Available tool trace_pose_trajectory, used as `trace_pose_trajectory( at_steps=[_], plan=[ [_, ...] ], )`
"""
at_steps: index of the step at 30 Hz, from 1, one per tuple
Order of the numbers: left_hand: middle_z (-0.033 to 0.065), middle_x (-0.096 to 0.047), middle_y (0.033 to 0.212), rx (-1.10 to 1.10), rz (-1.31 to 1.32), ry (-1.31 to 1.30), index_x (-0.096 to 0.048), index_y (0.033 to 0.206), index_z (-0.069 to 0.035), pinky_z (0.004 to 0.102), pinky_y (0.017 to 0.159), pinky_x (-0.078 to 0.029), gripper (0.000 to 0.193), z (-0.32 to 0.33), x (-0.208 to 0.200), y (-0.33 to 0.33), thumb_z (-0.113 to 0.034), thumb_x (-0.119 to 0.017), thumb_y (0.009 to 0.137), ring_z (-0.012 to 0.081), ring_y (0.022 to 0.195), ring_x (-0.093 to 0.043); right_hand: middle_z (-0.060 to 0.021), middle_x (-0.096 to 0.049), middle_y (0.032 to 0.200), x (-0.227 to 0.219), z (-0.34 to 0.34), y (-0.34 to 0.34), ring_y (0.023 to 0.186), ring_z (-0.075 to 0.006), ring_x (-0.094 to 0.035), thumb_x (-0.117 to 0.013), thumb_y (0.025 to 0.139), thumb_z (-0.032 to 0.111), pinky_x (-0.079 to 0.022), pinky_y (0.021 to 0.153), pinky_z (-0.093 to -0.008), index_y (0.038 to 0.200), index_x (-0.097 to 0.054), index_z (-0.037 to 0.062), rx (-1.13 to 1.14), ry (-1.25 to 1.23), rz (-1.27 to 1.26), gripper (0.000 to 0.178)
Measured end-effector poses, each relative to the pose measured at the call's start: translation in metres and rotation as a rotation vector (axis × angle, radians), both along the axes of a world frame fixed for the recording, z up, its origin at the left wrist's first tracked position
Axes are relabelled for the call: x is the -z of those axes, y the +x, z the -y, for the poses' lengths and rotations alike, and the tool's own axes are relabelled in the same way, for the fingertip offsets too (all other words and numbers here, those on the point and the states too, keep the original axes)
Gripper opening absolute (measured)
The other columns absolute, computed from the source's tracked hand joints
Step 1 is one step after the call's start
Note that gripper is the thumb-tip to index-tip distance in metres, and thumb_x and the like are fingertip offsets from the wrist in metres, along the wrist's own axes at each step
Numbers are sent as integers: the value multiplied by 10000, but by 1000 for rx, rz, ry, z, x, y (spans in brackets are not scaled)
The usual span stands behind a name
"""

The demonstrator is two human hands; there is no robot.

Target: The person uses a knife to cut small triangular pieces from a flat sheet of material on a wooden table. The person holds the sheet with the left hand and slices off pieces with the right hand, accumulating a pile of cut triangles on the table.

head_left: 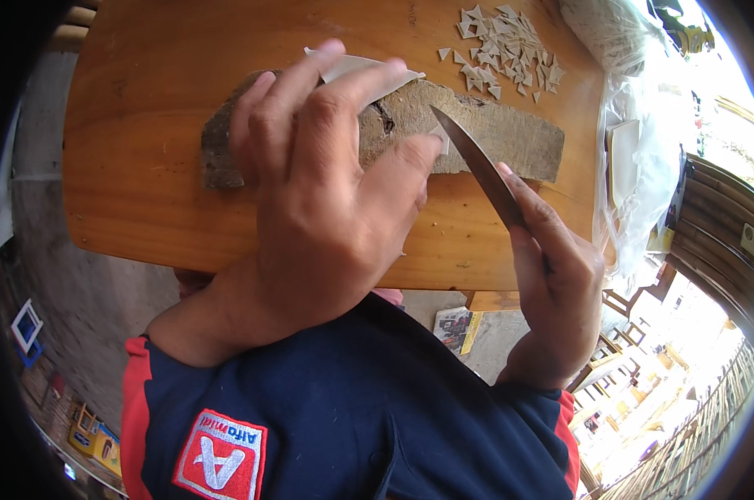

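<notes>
My left hand [323, 183] is over a worn wooden block [502, 137], its fingers spread and slightly blurred. Its fingertips are over a pale, thin sheet [364, 71] at the block's far edge; whether they press on it I cannot tell. The thumb tip is at a small white piece [443, 140] on the block. My right hand [556, 267] is closed round the handle of a knife [481, 162]. The blade slants up and left, its tip just beyond the small piece. My right palm hides most of the handle.
A heap of small, pale triangular pieces [510, 50] lies at the far right of the wooden table [135, 167]. Clear plastic bags [635, 167] line the table's right edge. A printed packet or booklet [456, 329] is on the floor below the near edge.
</notes>
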State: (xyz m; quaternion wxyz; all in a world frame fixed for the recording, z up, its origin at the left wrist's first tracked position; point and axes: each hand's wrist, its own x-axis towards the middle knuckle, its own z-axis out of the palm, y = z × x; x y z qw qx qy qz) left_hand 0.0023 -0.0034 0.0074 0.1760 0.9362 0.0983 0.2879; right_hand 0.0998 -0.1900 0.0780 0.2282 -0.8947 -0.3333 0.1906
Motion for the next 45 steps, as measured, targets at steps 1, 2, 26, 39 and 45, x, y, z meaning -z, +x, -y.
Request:
trace_pose_trajectory(
  at_steps=[1, 2, 26, 39, 45],
  plan=[
    [91, -635, 1279, 15, 9, 3, -775, 974, -135, 491, 1063, -348, 191, 1, -1, -2, -98, -787, 787, 340, 1209, -512, -160, -759, 1048, 0, -1, -1, 947, -162, -729, -583, 896, -122, -532, 862, -288, 1318, -681, 33, -2, -1, 1, 460],
    [70, -651, 1230, 31, 14, 10, -777, 968, -133, 493, 1054, -349, 178, 2, 0, -2, -111, -786, 792, 318, 1169, -524, -161, -759, 1041, 1, -2, -2, 942, -166, -732, -585, 896, -122, -533, 858, -287, 1316, -682, 33, -4, 0, 2, 457],
    [-33, -699, 987, 75, 17, 54, -774, 927, -126, 499, 1081, -286, 122, 7, 3, -3, -152, -779, 808, 230, 1026, -576, -155, -734, 898, 1, -4, 2, 764, -174, -698, -610, 881, -122, -537, 739, -291, 1303, -705, 73, -50, -37, 56, 475],
    [-32, -689, 964, 68, 13, 68, -768, 921, -128, 528, 1090, -287, 129, 8, 3, -1, -153, -782, 796, 233, 1025, -582, -129, -585, 689, 16, -4, -5, 554, -293, -592, -623, 852, -84, -487, 545, -433, 1438, -604, 221, -93, -41, 169, 661],
    [-34, -688, 960, 67, 28, 93, -771, 926, -133, 546, 1080, -299, 131, 6, 5, -1, -152, -779, 797, 232, 1022, -583, -121, -572, 682, 11, 5, -9, 560, -277, -590, -622, 848, -89, -490, 553, -429, 1446, -597, 200, -116, -102, 225, 665]
  ],
)
